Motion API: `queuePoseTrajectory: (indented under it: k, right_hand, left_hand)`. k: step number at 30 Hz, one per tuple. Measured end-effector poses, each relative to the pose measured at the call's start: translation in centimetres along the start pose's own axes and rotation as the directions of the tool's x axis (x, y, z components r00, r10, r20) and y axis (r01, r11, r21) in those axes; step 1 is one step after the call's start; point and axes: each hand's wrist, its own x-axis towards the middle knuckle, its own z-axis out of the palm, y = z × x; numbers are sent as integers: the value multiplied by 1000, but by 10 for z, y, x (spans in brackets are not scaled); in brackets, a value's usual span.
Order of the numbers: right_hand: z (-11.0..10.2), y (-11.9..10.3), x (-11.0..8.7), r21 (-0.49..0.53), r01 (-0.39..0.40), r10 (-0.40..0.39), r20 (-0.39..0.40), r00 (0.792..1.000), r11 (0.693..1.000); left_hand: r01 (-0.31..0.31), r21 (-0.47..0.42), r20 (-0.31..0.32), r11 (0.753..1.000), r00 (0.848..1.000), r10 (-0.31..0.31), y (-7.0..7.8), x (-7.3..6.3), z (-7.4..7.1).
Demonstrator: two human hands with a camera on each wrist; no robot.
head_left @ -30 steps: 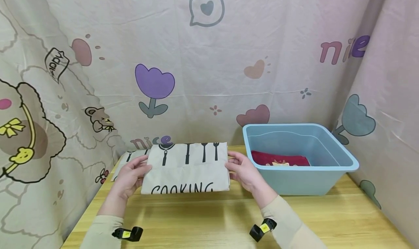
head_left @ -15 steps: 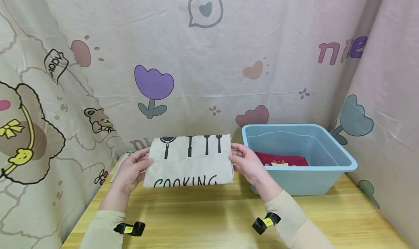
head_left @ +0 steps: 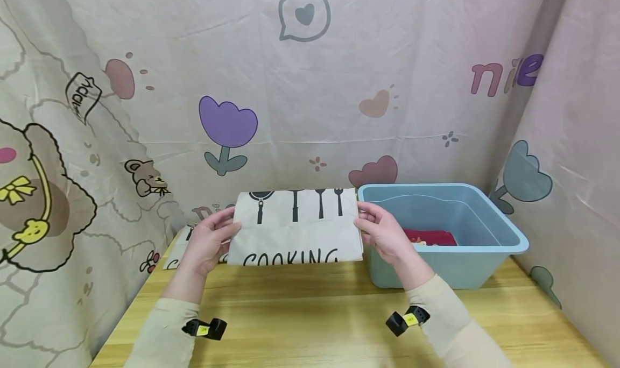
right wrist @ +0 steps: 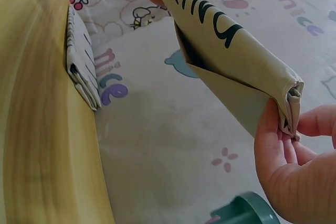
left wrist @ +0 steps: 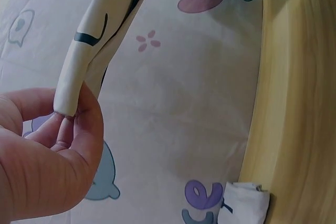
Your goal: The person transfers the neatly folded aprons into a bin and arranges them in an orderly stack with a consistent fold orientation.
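A folded white cloth [head_left: 295, 233], printed with black kitchen utensils and the word COOKING, is held up above the table between both hands. My left hand [head_left: 207, 244] pinches its left edge, thumb on the front and fingers behind. At the opposite edge my right hand [head_left: 385, 233] grips it the same way. In the right wrist view the stacked layers of the cloth [right wrist: 236, 61] show at its end, beside the thumb. A second folded white cloth [head_left: 178, 247] with similar print lies on the table at the back left, partly hidden by the left hand.
To the right stands a light blue plastic bin [head_left: 445, 268], with a folded dark red cloth [head_left: 438, 238] inside. The right hand overlaps the bin's left side in the head view. Below is a wooden table [head_left: 300, 325]; a printed curtain [head_left: 300, 99] hangs behind it.
Both hands have raised the folded white cloth and carried it to the right, closer to the bin. More of the second white cloth now shows at the left.
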Motion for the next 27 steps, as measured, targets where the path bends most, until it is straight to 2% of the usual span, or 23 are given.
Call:
queuePoseTrajectory:
  k: [8, 12, 18, 27]
  right_hand:
    - [-16, -9, -1, 12, 25, -25, 5, 1000, 1000]
    - [-25, -13, -1, 0, 33, -33, -1, 999, 999]
    - [-39, -19, -4, -35, 42, -43, -26, 999, 999]
    - [-60, -26, -4, -54, 42, -46, -66, 997, 998]
  left_hand:
    - [4, 31, -2, 1000, 1000, -4, 6, 7, 18]
    - [0, 40, 3, 999, 1000, 0, 4, 14, 26]
    - [-4, 44, 30, 999, 1000, 3, 11, 17, 43]
    - [0, 41, 41, 999, 999, -1, 14, 25, 69]
